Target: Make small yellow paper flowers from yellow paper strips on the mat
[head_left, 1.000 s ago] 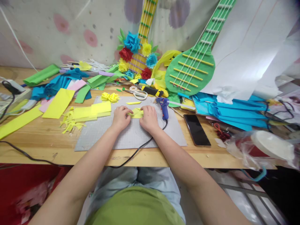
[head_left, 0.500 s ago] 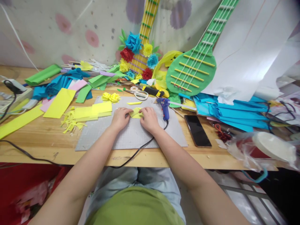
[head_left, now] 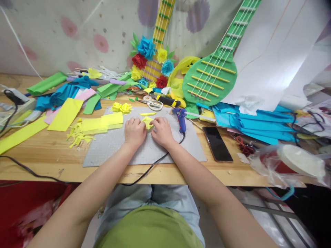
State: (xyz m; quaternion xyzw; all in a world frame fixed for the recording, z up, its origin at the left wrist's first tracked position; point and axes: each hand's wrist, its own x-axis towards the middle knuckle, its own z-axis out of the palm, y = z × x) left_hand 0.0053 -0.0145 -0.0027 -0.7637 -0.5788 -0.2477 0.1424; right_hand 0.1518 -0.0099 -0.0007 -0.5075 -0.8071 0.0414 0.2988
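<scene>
Between my two hands is a small piece of yellow crepe paper (head_left: 148, 122), held just over the grey board (head_left: 103, 151). My left hand (head_left: 135, 131) has its fingers closed on the paper's left side. On the right side, my right hand (head_left: 161, 131) pinches the same piece with thumb and fingers. Behind the hands lies a thin folded yellow strip (head_left: 148, 114). Yellow paper flowers (head_left: 122, 107) sit at the board's back left edge, with flat yellow paper pieces (head_left: 102, 122) in front of them. A blue glue gun (head_left: 181, 120) rests to the right of my right hand.
Scissors (head_left: 154, 104) and a black-yellow cutter (head_left: 168, 101) lie behind the board. A phone (head_left: 217, 144) is to the right, near a plastic-wrapped cup (head_left: 289, 162). The glue gun's black cord (head_left: 152, 166) crosses the board. A green paper guitar (head_left: 210, 81) leans at the back.
The yellow paper has been drawn together into a narrower, more folded shape between my fingers. My hands have come slightly closer together, the left one turning inward.
</scene>
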